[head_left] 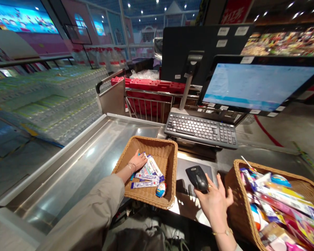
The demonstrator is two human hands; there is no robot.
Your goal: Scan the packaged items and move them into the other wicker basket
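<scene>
My left hand (138,161) is inside a wicker basket (174,164), its fingers stretched over several slim snack packets (148,170) in white, blue and purple. The fingertips touch the packets, and the undersides of the fingers are hidden. A foil-wrapped chocolate egg (161,190) lies in the basket's near right corner. Over the counter, my right hand (216,200) grips a black barcode scanner (197,177) between thumb and forefinger, the other fingers spread apart. Close to its right stands a second wicker basket (240,205), filled with colourful packaged sweets (282,198).
Behind the baskets, a keyboard (201,129) sits on the metal counter (94,153), below a lit monitor (259,87) and a dark screen back (183,52). A cart with red crates (151,85) stands beyond. Stacked bottled drinks (49,94) fill the left.
</scene>
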